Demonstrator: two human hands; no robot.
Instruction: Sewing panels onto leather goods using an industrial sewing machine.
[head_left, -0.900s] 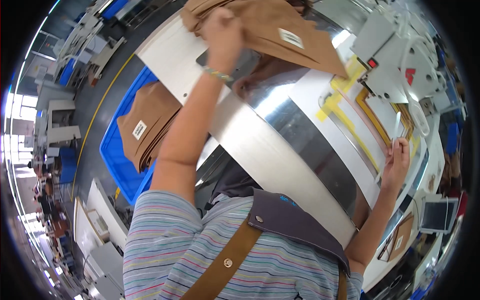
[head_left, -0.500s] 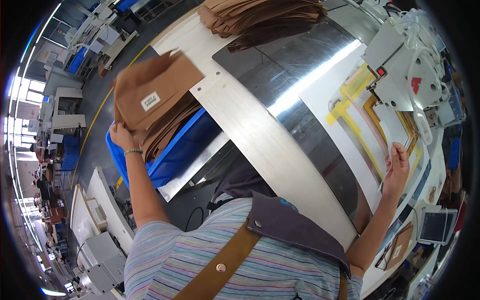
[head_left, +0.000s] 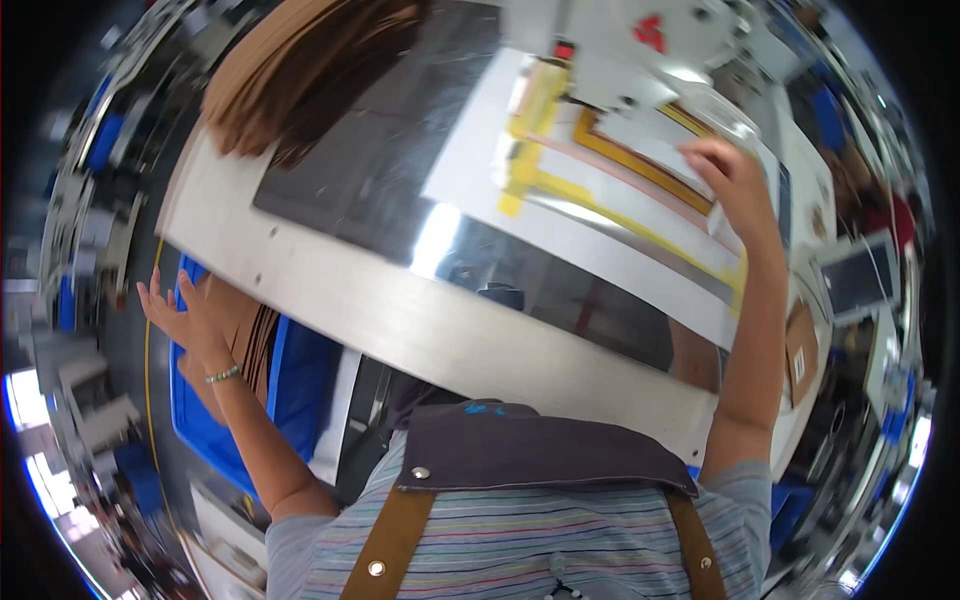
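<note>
My left hand [head_left: 190, 325] has its fingers spread and holds nothing, just above a blue bin [head_left: 285, 370]. Folded brown fabric pieces [head_left: 250, 335] stand in that bin, partly behind the hand. Over at the right, my right hand [head_left: 735, 185] is raised above a white template sheet [head_left: 465, 155] with yellow tape [head_left: 580, 190]. Its fingers are bent and close together, somewhat blurred. A small white piece shows beneath them, but whether they pinch it is unclear. An ochre-edged frame [head_left: 640, 160] lies under the white machine head [head_left: 640, 50], close to these fingers.
A thick stack of brown fabric [head_left: 310, 70] lies at the far left of the table. A shiny dark metal plate [head_left: 370, 160] is set behind the pale table edge [head_left: 370, 310]. At the right stand a screen [head_left: 858, 275] and a brown piece with a white label [head_left: 801, 350].
My left hand has let go of the labelled brown fabric piece, now down in the bin. The right hand has moved farther over the template. My view has turned toward the machine.
</note>
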